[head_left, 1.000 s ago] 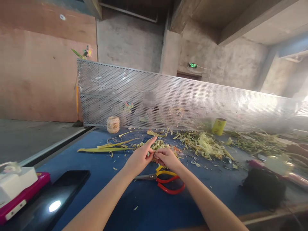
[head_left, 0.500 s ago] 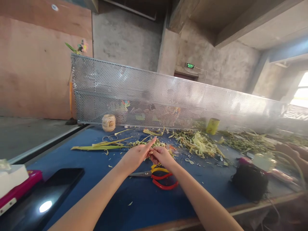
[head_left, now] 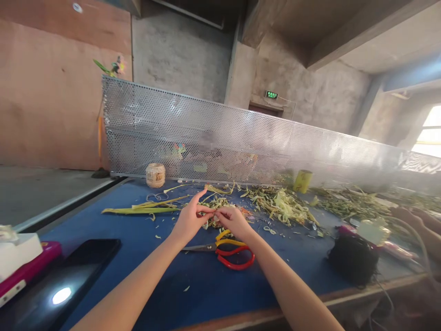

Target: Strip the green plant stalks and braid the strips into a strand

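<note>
My left hand (head_left: 190, 219) and my right hand (head_left: 234, 220) meet fingertip to fingertip over the blue table (head_left: 144, 239), both pinched on a small piece of plant fibre (head_left: 212, 214) between them. My left index finger sticks up. Just behind the hands lies a small heap of cut green and straw-coloured scraps (head_left: 220, 204). Scissors with red and yellow handles (head_left: 227, 252) lie shut on the table just below my right wrist. Long green leaf strips (head_left: 138, 209) stretch to the left of my left hand.
A perforated metal screen (head_left: 241, 142) runs across the table's far side. A twine spool (head_left: 155, 175), a yellow cup (head_left: 302, 181) and a larger pile of leaf shreds (head_left: 285, 204) lie before it. A black phone (head_left: 74, 271), pink case (head_left: 24, 271), black bag (head_left: 353, 257); another person's hand (head_left: 409, 216) at right.
My hands have drawn slightly farther onto the scrap heap and my left index finger has lifted more upright. The camera view shifted a little left.
</note>
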{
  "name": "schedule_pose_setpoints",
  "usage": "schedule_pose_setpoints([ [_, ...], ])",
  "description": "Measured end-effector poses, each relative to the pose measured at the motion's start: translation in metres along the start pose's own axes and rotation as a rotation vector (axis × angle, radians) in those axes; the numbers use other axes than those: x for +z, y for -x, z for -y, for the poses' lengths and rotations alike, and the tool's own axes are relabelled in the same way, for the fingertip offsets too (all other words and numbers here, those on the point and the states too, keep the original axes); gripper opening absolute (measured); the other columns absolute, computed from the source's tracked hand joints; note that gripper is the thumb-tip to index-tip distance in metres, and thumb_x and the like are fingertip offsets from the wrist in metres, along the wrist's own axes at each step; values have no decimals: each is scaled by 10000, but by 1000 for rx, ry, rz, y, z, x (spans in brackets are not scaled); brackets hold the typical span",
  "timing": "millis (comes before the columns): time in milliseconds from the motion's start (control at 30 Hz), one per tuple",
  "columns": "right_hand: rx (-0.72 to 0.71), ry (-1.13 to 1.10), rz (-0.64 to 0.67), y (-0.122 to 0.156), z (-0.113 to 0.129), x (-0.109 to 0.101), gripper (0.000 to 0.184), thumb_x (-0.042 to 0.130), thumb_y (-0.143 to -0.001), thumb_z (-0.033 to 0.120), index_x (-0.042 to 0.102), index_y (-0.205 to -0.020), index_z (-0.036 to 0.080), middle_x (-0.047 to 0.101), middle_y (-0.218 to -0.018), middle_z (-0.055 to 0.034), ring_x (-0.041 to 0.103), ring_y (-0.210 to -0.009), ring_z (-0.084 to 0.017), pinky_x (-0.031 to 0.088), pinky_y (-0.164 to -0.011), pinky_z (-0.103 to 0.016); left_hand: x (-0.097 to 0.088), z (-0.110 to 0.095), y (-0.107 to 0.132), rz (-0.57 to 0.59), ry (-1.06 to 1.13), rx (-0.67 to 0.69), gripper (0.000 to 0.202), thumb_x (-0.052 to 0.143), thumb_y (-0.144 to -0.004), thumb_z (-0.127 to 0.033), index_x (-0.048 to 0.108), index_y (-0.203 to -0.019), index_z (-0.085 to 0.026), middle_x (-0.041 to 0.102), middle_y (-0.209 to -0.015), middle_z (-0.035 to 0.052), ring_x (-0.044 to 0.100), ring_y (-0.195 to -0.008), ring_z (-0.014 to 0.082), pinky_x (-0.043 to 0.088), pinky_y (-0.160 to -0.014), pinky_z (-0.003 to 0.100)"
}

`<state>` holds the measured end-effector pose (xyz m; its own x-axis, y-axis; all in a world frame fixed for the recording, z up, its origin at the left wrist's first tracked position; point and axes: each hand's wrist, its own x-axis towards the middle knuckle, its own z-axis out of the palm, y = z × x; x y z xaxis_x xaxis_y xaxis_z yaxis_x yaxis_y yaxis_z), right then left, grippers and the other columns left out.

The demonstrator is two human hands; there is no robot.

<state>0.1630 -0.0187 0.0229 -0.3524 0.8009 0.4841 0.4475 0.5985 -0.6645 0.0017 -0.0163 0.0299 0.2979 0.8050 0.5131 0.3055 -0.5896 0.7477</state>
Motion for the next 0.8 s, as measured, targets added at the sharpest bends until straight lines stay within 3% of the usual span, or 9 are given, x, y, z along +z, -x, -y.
schedule_pose_setpoints([
  [167,-131,249,51,0,-1,-4,201,428,-810,144,531,-638,159,516,-622,5,462,-614,-97,339,-589,-199,0,6,-1,67,62,-66,694,558,-708,-235,237,-1321,-177,686,-853,49,614,-622,149,485,-619,291],
  [433,-103,363,105,0,-2,-4,208,418,-822,141,507,-635,160,528,-645,-5,479,-640,-107,342,-603,-204,0,9,1,67,-154,63,572,495,-741,-189,306,-1280,-196,686,-786,13,608,-693,151,435,-617,259],
  [567,-21,327,77,1,1,-1,250,417,-818,162,458,-572,161,498,-591,6,464,-586,-99,326,-563,-202,2,10,1,52,-222,113,577,479,-753,-175,275,-1292,-209,672,-772,-7,579,-589,123,431,-597,247],
  [800,143,70,67,0,0,6,277,405,-812,216,451,-544,165,462,-507,31,410,-480,-78,309,-501,-199,3,9,2,59,-301,178,657,454,-732,-107,200,-1334,-176,639,-736,-9,581,-675,125,438,-660,245],
])
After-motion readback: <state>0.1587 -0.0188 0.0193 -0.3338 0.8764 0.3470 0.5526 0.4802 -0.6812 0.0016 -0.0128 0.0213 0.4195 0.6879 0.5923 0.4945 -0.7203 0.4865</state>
